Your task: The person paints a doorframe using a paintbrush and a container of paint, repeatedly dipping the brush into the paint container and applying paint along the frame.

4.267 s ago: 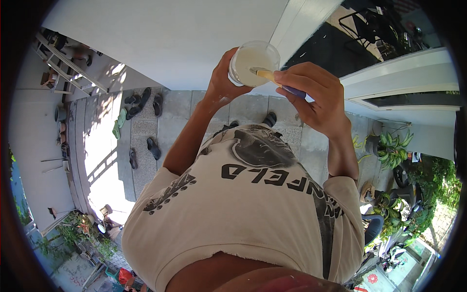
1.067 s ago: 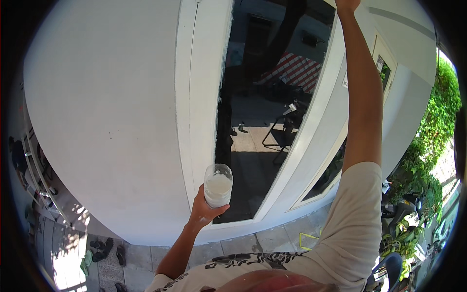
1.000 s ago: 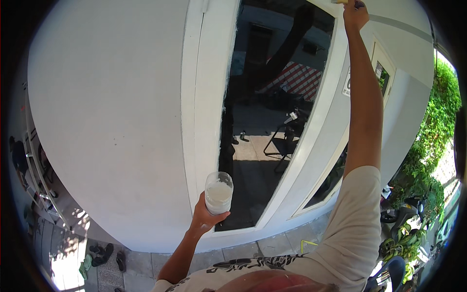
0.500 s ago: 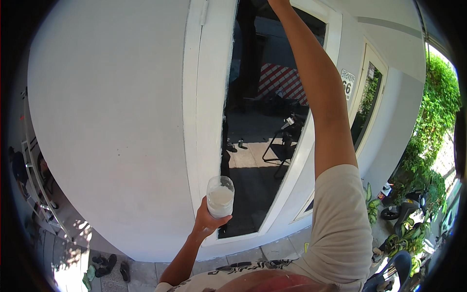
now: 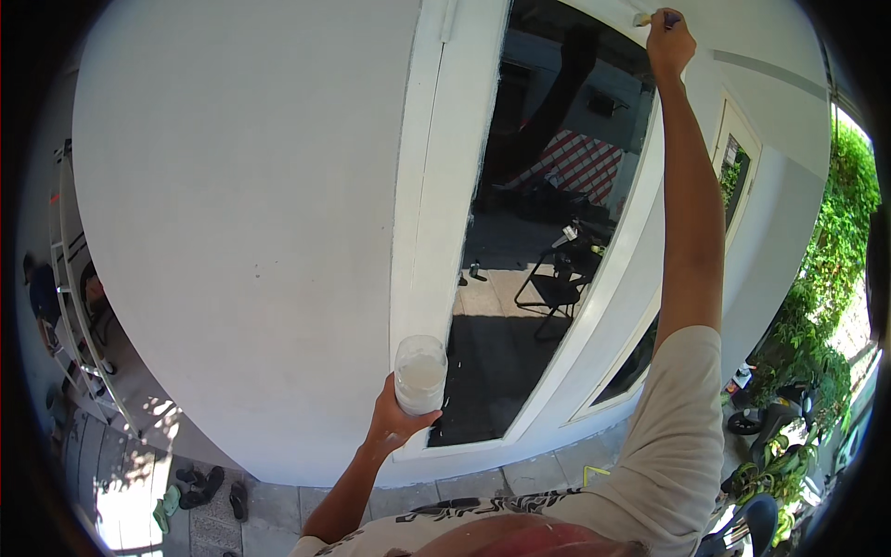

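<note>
My left hand (image 5: 393, 422) is wrapped round a clear plastic container (image 5: 420, 376) with white paint in it, held upright low in front of the door. My right arm reaches high to the upper right. There my right hand (image 5: 671, 46) is closed on a paintbrush (image 5: 641, 19), its pale bristles pointing left at the top corner of the white door frame (image 5: 639, 167). Whether the bristles touch the frame I cannot tell. Below the brush, the door's dark glass (image 5: 520, 371) mirrors my arm, a chair and a red-and-white striped surface.
A smooth white wall (image 5: 241, 232) fills the left. Beyond it stand a metal ladder (image 5: 79, 306) and a person (image 5: 42, 297). Several shoes (image 5: 200, 487) lie on the paving at lower left. To the right are another door (image 5: 738, 176), green plants (image 5: 812, 288) and a motorbike (image 5: 770, 418).
My right hand has come into view at the upper right with the paintbrush. The door and wall have shifted to the right in view. My left hand keeps its hold on the container.
</note>
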Available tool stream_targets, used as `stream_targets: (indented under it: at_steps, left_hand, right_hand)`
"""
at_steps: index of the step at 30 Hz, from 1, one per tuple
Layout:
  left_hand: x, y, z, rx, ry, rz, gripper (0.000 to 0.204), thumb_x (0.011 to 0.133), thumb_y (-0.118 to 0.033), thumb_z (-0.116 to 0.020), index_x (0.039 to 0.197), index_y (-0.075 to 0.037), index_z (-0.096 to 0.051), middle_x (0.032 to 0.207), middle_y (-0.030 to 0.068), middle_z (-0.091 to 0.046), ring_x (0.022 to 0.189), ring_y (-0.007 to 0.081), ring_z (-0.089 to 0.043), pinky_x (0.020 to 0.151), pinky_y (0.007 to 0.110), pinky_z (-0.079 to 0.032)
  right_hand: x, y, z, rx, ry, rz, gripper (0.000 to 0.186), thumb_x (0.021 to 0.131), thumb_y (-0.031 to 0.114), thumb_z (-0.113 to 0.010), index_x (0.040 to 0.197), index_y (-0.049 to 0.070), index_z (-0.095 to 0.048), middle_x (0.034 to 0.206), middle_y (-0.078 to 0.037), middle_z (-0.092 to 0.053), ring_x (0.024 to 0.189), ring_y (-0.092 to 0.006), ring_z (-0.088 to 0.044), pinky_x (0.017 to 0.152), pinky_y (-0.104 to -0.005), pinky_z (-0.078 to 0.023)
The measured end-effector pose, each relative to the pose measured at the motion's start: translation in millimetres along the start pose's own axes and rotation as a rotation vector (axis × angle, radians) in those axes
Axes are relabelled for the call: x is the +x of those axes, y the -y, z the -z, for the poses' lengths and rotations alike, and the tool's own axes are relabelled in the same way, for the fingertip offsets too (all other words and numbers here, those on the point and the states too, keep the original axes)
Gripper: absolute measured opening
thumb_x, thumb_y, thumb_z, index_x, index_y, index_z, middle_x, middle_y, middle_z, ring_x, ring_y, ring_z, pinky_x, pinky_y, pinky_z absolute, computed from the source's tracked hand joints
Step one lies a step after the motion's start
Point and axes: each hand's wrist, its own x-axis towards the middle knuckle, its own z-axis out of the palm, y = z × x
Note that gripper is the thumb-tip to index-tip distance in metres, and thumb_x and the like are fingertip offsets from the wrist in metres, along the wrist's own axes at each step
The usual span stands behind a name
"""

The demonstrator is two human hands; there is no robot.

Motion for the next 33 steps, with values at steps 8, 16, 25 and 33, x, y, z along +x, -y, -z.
stream_targets:
  at_steps: [8, 16, 25, 33]
  left_hand:
    - [3.3, 3.2, 1.3, -0.081, 0.002, 0.007, 0.093, 0.067, -0.022, -0.096, 0.141, -0.001, -0.044, 0.127, 0.0166, -0.066, 0.116, 0.0298, -0.066, 0.102, 0.044, -0.052]
    - [-1.9, 1.0, 19.0, -0.015, -0.01, 0.0, 0.093, 0.068, -0.022, -0.096, 0.142, -0.001, -0.044, 0.129, 0.0178, -0.066, 0.117, 0.0306, -0.066, 0.103, 0.044, -0.052]
    - [-10.2, 10.3, 45.2, -0.004, -0.067, 0.006, 0.09, 0.068, -0.025, -0.096, 0.138, 0.0, -0.045, 0.126, 0.0169, -0.066, 0.118, 0.0285, -0.066, 0.102, 0.042, -0.051]
    - [-14.0, 8.4, 49.2, -0.006, -0.07, -0.01, 0.089, 0.069, -0.024, -0.096, 0.138, 0.0, -0.045, 0.126, 0.0174, -0.066, 0.117, 0.0295, -0.066, 0.102, 0.043, -0.052]
  right_hand:
    - [-18.9, 228.6, -83.9, 0.703, -0.027, 0.129, 0.024, 0.098, 0.018, -0.065, 0.092, -0.005, -0.065, 0.071, -0.013, -0.067, 0.06, -0.0238, -0.068, 0.058, -0.0355, -0.054]
    - [-16.3, 59.8, -49.0, 0.688, 0.055, -0.147, 0.025, 0.1, 0.02, -0.063, 0.097, -0.005, -0.066, 0.077, -0.013, -0.068, 0.069, -0.0237, -0.074, 0.06, -0.0359, -0.061]
    - [21.3, 51.5, -31.3, -0.141, 0.08, 0.035, 0.032, 0.093, 0.042, -0.066, 0.1, 0.013, -0.077, 0.087, -0.011, -0.077, 0.085, -0.0375, -0.074, 0.079, -0.0485, -0.058]
    - [37.4, 208.1, -91.5, 0.838, 0.227, -0.169, 0.019, 0.098, 0.014, -0.064, 0.093, -0.004, -0.066, 0.076, -0.011, -0.068, 0.067, -0.0208, -0.072, 0.06, -0.0337, -0.059]
